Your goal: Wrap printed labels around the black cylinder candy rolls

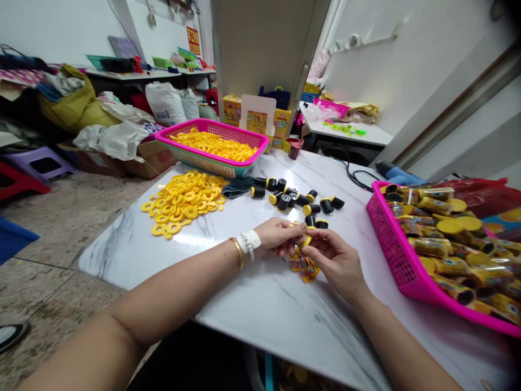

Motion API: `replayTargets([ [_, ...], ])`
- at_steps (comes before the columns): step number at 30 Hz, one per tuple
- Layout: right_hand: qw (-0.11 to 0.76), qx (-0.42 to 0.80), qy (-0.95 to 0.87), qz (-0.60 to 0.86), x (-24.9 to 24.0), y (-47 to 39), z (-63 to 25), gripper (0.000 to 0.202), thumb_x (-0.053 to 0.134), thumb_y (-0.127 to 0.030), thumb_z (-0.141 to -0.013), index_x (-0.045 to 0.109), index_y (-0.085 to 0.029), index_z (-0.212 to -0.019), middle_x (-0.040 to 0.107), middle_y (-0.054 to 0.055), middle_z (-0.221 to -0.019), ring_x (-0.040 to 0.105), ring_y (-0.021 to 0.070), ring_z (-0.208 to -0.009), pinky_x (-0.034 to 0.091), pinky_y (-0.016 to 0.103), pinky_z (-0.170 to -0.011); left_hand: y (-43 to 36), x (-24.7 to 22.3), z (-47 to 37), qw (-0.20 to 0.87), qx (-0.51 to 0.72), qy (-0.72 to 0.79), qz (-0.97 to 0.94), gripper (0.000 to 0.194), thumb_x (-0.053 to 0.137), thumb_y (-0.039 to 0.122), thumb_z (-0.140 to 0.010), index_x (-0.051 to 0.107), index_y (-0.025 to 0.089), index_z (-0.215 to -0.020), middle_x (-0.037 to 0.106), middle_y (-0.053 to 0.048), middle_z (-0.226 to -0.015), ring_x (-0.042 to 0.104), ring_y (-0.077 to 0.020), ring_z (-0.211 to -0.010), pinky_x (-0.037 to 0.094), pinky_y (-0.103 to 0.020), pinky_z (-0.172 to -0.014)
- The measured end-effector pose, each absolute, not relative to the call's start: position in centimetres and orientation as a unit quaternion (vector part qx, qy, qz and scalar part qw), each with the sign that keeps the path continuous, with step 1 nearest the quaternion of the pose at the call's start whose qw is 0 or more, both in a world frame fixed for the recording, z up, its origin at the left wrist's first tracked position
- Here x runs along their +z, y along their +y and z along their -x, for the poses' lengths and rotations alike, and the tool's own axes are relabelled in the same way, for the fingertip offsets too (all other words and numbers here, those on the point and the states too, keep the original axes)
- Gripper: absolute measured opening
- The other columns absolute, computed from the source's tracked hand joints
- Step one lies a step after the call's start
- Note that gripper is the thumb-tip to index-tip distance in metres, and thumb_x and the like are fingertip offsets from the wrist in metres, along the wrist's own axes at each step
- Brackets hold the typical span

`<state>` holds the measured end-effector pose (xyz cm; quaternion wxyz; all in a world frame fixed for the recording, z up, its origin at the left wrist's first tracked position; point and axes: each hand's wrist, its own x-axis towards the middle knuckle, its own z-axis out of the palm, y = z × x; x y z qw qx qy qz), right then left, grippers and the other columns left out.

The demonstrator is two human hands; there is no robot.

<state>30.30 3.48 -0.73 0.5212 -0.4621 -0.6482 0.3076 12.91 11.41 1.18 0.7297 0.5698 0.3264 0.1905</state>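
Observation:
My left hand (280, 234) and my right hand (331, 258) meet over the marble-patterned table (252, 304), fingers closed round one small yellow-ended cylinder (303, 240). Under them lies a small stack of orange printed labels (304, 267). Just beyond my hands several black cylinders with yellow ends (284, 201) lie scattered, some on their sides. A pile of yellow rings (189, 198) is on the table to the left. My fingertips partly hide the held cylinder.
Behind the ring pile stands a pink-rimmed basket (262, 145) of yellow rings, with a dark cloth (238, 187) near it. A pink basket (391, 244) full of wrapped cylinders is at the right. Yellow boxes (280, 127) and a black cable (358, 179) are farther back.

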Motion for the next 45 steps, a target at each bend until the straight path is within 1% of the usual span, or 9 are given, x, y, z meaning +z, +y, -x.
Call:
replayTargets([
  [5, 0.562, 0.341, -0.614, 0.437, -0.5, 3.7, -30.7, 0.015, 0.077, -0.026, -0.08, 0.075, -0.026, -0.094, 0.064, 0.005, -0.104, 0.069, 0.0182, -0.087, 0.064, 0.033, -0.074, 11.2, 1.3, -13.0, 0.782, 0.172, 0.298, -0.519, 0.067, 0.059, 0.079, -0.071, 0.062, 0.013, -0.073, 0.056, 0.0, -0.046, 0.039, -0.0061, -0.03, 0.022, -0.02, -0.031],
  [11, 0.587, 0.335, -0.599, 0.429, 0.1, 3.0, -31.1, 0.01, 0.075, -0.02, -0.082, 0.075, -0.026, -0.09, 0.062, 0.004, -0.102, 0.068, 0.0174, -0.083, 0.067, 0.034, -0.069, 11.2, 1.2, -13.0, 0.849, 0.171, 0.199, -0.459, 0.047, 0.078, 0.055, -0.071, 0.062, 0.012, -0.083, 0.065, -0.001, -0.055, 0.05, -0.0078, -0.034, 0.033, -0.017, -0.033],
  [18, 0.592, 0.283, -0.616, 0.435, 0.8, 2.5, -30.7, 0.007, 0.071, -0.019, -0.085, 0.076, -0.025, -0.087, 0.061, 0.003, -0.093, 0.068, 0.0157, -0.076, 0.067, 0.032, -0.064, 10.4, 0.9, -13.7, 0.86, 0.169, 0.249, -0.412, 0.05, 0.072, 0.059, -0.077, 0.064, 0.01, -0.073, 0.064, -0.003, -0.052, 0.051, -0.007, -0.035, 0.035, -0.017, -0.033],
  [23, 0.566, 0.312, -0.629, 0.431, 0.9, 2.4, -30.5, 0.014, 0.072, -0.02, -0.084, 0.075, -0.026, -0.097, 0.06, 0.004, -0.103, 0.069, 0.0176, -0.082, 0.068, 0.033, -0.066, 10.3, 1.0, -13.7, 0.854, 0.165, 0.27, -0.412, 0.051, 0.07, 0.059, -0.079, 0.062, 0.009, -0.068, 0.059, -0.001, -0.046, 0.046, -0.0067, -0.032, 0.031, -0.018, -0.032],
  [29, 0.58, 0.295, -0.619, 0.44, 0.7, 2.3, -30.4, 0.006, 0.074, -0.023, -0.083, 0.072, -0.025, -0.088, 0.058, 0.003, -0.097, 0.067, 0.0134, -0.065, 0.066, 0.031, -0.058, 10.5, 0.9, -13.5, 0.846, 0.159, 0.267, -0.434, 0.05, 0.071, 0.06, -0.077, 0.062, 0.011, -0.07, 0.058, 0.0, -0.045, 0.043, -0.0057, -0.03, 0.026, -0.018, -0.031],
  [33, 0.532, 0.268, -0.673, 0.439, 0.8, 2.6, -30.9, 0.021, 0.073, -0.021, -0.084, 0.073, -0.028, -0.104, 0.06, 0.005, -0.103, 0.067, 0.0172, -0.081, 0.063, 0.033, -0.067, 10.3, 0.8, -13.7, 0.818, 0.207, 0.285, -0.454, 0.058, 0.074, 0.069, -0.066, 0.062, 0.013, -0.073, 0.054, 0.002, -0.045, 0.04, -0.0049, -0.033, 0.021, -0.019, -0.034],
  [37, 0.528, 0.189, -0.703, 0.437, 1.0, 2.5, -31.3, 0.016, 0.074, -0.013, -0.081, 0.076, -0.027, -0.088, 0.06, 0.003, -0.087, 0.062, 0.0154, -0.077, 0.055, 0.026, -0.057, 10.3, 0.8, -13.7, 0.844, 0.19, 0.248, -0.436, 0.056, 0.078, 0.065, -0.063, 0.063, 0.012, -0.074, 0.058, -0.001, -0.053, 0.043, -0.0051, -0.038, 0.019, -0.019, -0.036],
  [42, 0.507, 0.236, -0.707, 0.433, 1.2, 2.3, -31.2, 0.023, 0.071, -0.014, -0.084, 0.074, -0.029, -0.101, 0.059, 0.005, -0.099, 0.064, 0.0173, -0.081, 0.058, 0.03, -0.061, 10.4, 0.8, -13.5, 0.828, 0.169, 0.269, -0.462, 0.06, 0.074, 0.071, -0.064, 0.06, 0.013, -0.07, 0.055, 0.001, -0.047, 0.04, -0.0048, -0.034, 0.02, -0.021, -0.036],
  [45, 0.48, 0.197, -0.746, 0.417, 1.3, 2.2, -31.2, 0.022, 0.072, -0.01, -0.082, 0.075, -0.029, -0.094, 0.06, 0.003, -0.093, 0.063, 0.0167, -0.082, 0.057, 0.029, -0.064, 10.4, 0.7, -13.6, 0.822, 0.164, 0.285, -0.465, 0.061, 0.067, 0.074, -0.069, 0.061, 0.013, -0.074, 0.057, 0.0, -0.048, 0.04, -0.0057, -0.033, 0.021, -0.021, -0.036],
])
